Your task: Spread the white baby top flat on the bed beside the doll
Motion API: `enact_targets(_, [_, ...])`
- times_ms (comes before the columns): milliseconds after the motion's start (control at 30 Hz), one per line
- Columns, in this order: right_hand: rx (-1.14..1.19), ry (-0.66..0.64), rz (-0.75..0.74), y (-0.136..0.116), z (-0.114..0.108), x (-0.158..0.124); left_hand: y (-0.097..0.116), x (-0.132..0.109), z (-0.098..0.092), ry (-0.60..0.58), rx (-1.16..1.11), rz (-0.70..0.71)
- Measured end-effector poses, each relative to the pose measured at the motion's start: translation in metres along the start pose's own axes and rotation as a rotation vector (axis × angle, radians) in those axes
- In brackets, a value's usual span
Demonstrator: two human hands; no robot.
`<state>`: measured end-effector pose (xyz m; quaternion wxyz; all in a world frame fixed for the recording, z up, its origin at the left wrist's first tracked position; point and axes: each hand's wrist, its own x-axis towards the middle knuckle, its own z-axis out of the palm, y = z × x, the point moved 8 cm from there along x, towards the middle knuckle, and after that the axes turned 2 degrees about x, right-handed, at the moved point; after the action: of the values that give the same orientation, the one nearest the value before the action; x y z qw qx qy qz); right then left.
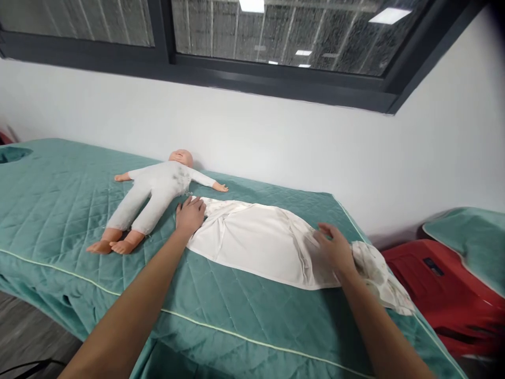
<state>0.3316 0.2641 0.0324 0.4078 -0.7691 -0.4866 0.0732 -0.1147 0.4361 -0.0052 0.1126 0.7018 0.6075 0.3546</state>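
A white cloth (256, 237), seemingly a baby garment or wrap, lies spread lengthwise on the green quilted bed cover (244, 310), with a few creases. My left hand (190, 215) rests on its left end, fingers laid out over the edge. At the other end my right hand (335, 247) is over the cloth with fingers apart and slightly bent; whether it touches the fabric I cannot tell. Just beyond that hand is a bunched patterned white cloth (373, 266); where the two meet is hidden. A baby doll (158, 181) in a white body lies on its back left of my left hand.
Behind the bed runs a white wall (252, 142) beneath a dark-framed window (276, 71). A red plastic stool (426, 284) stands off the bed's right end, with green fabric (469, 237) over it. The bed's piped front edge faces me.
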Motion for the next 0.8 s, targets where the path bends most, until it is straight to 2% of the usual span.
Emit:
enact_targets(67, [-0.188,-0.048,0.05,0.025,-0.01,0.013,0.0,0.001,0.004,-0.044,0.112,0.0])
enact_targets(133, [-0.375,-0.102,0.023,0.039,-0.016,0.019,-0.001,0.001,0.005,-0.058,0.184,-0.002])
enact_targets(233, [-0.559,-0.235,0.054,0.052,-0.021,0.022,-0.001,0.001,0.004,-0.041,0.228,-0.015])
enact_targets(333, [-0.59,-0.386,0.086,0.051,-0.021,0.026,-0.002,0.0,0.003,-0.032,0.264,-0.035])
enact_targets(400, [-0.591,-0.342,0.066,0.042,-0.027,0.035,-0.002,-0.001,0.002,-0.031,0.288,-0.051])
enact_targets(567, [-0.493,-0.057,0.14,0.039,-0.046,0.059,-0.002,-0.002,-0.002,-0.026,0.294,-0.073])
enact_targets(700, [-0.4,0.055,0.219,0.055,-0.039,0.058,-0.003,-0.002,-0.005,-0.008,0.284,-0.095])
enact_targets(800, [-0.38,0.079,0.192,0.06,-0.029,0.053,-0.004,-0.002,-0.006,0.005,0.271,-0.095])
